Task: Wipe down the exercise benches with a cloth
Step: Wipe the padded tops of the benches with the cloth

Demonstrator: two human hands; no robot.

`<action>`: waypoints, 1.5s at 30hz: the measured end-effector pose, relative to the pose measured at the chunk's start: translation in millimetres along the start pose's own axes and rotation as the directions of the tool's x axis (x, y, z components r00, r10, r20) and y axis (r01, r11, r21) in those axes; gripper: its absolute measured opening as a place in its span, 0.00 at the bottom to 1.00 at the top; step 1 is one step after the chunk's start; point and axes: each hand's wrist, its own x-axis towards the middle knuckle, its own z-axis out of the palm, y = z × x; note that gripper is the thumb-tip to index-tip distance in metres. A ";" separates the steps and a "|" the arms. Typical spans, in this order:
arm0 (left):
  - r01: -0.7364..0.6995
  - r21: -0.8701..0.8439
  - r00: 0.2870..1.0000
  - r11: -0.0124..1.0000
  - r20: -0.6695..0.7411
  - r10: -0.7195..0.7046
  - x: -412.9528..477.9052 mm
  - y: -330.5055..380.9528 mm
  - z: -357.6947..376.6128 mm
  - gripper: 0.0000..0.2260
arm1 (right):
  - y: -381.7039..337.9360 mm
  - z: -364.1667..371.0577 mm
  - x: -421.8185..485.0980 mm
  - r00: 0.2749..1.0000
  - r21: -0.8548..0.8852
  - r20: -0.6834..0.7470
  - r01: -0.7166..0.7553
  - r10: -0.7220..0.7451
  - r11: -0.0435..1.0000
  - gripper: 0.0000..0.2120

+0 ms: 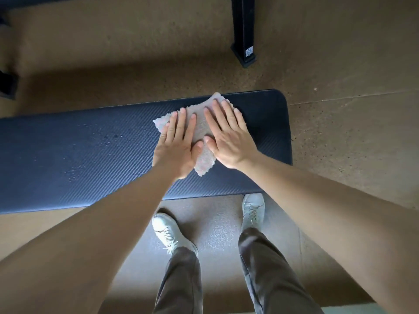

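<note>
Left hand [175, 146]: fingers straight and slightly spread, palm flat on the nine o'clock half of the cloth [200, 125]; it presses and grips nothing; I judge the flat palm is there to spread pressure.
Right hand [226, 139]: also flat with straight fingers, on the three o'clock half; the thumbs nearly meet, so the two hands pin the fabric as one pad.
Cloth: pale and rumpled; it lies on the bench [79, 155] near its three o'clock end; corners poke out at twelve, nine and six o'clock.
Bench: dark ribbed pad running nine to three o'clock.
Droplets [111, 137]: wet beads at nine o'clock from the cloth; probably unwiped spray, so that stretch looks left to do.
Shoes [169, 232]: at six o'clock, close to the pad's near edge; this stance likely lets body weight lean into the arms.
Post [243, 30]: black upright at one o'clock, well apart from the bench.
</note>
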 end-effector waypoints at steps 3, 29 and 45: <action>0.026 0.030 0.998 0.999 -0.050 -0.024 13.9 -30.1 -5.3 0.31 | -11.1 -6.2 40.1 0.998 -0.033 0.040 0.042 -0.041 0.999 0.34; 0.204 -0.231 0.976 0.951 -0.023 -0.215 -103.9 -87.1 42.7 0.32 | -136.1 32.7 -14.8 0.990 -0.054 0.086 0.120 -0.115 0.991 0.31; 0.241 -0.105 0.958 0.965 -0.133 -0.254 -65.7 -189.5 20.9 0.33 | -193.8 23.8 81.1 0.978 -0.146 0.092 0.201 -0.190 0.969 0.35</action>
